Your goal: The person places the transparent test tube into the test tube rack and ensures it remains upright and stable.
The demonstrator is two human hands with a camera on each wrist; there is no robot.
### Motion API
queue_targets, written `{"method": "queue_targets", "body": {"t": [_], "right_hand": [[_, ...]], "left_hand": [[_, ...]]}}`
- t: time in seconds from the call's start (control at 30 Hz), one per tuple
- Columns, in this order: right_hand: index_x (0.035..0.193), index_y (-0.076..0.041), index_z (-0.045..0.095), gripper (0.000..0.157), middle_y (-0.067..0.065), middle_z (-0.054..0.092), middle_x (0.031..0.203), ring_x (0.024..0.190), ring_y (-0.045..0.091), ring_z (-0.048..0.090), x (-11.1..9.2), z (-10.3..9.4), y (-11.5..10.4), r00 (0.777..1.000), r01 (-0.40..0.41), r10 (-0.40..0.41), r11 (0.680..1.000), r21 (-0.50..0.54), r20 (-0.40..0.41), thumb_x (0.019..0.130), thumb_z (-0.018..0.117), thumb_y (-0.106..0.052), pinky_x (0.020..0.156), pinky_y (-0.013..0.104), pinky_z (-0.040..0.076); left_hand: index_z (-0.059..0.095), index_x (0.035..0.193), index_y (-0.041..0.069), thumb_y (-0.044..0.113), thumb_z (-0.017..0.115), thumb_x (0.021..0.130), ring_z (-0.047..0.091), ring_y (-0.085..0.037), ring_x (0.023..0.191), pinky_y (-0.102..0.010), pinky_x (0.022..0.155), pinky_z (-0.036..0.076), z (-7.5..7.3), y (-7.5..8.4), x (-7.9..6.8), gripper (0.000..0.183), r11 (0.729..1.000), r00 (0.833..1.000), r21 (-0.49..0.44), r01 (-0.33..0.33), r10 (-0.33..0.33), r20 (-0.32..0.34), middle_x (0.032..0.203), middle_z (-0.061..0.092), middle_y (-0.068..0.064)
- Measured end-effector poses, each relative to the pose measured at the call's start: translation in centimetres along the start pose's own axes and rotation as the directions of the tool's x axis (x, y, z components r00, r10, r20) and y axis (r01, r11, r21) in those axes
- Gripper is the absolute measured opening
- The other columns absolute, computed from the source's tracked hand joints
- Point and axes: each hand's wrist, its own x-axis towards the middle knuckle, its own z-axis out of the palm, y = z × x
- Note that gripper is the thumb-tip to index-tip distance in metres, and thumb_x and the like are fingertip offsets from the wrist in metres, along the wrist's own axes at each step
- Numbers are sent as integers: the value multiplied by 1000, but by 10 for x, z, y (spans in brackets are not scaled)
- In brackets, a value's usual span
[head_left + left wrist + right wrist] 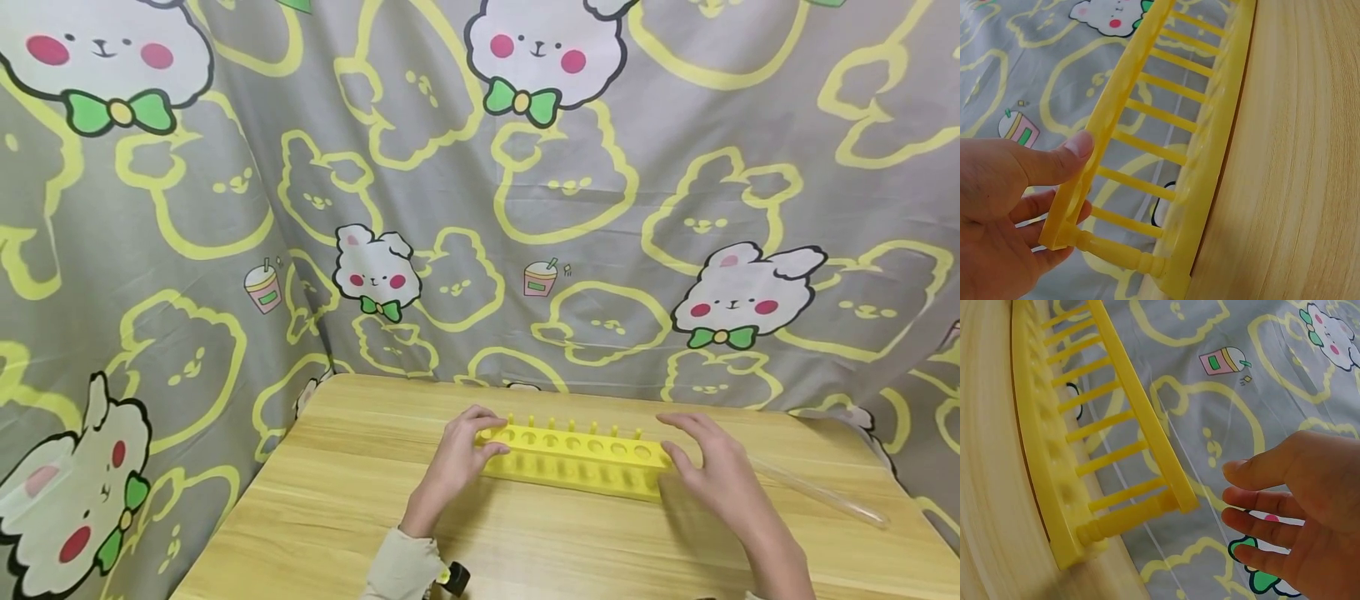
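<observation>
One yellow rack (573, 457) with a row of round holes stands on the wooden table (337, 500) in the head view, the left hand (456, 454) at its left end and the right hand (708, 467) just beside its right end. A clear rod (840, 499) lies right of it; patterned grey cloth (450, 200) hangs behind. In the left wrist view, the left hand pinches the end of the rack's upper part. In the right wrist view, the right hand is relaxed, gripping nothing, apart from the rack.

Downward head view, close wrist views, yellow rack (573, 458) in all.
</observation>
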Motion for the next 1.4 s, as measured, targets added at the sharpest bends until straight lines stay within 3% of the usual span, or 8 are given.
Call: {"method": "queue_targets", "body": {"t": [1.03, 1.4], "right_hand": [[121, 2, 68, 43, 26, 63, 119, 108, 53, 58, -7, -15, 28, 994, -15, 7, 998, -66, -111, 80, 78, 11, 84, 72, 45], [121, 2, 68, 45, 25, 62, 120, 109, 52, 58, -8, -17, 34, 991, -18, 10, 998, -64, -130, 79, 79, 12, 84, 70, 44]], "left_hand": [[75, 117, -2, 10, 84, 84, 66, -27, 107, -38, 94, 58, 1, -2, -2, 36, 1000, 1000, 5, 2, -2, -7, 115, 68, -10], [74, 118, -3, 9, 83, 85, 66, -30, 107, -44, 94, 57, 0, -1, -2, 36, 1000, 1000, -18, 1, -1, 4, 115, 67, -11]]}}
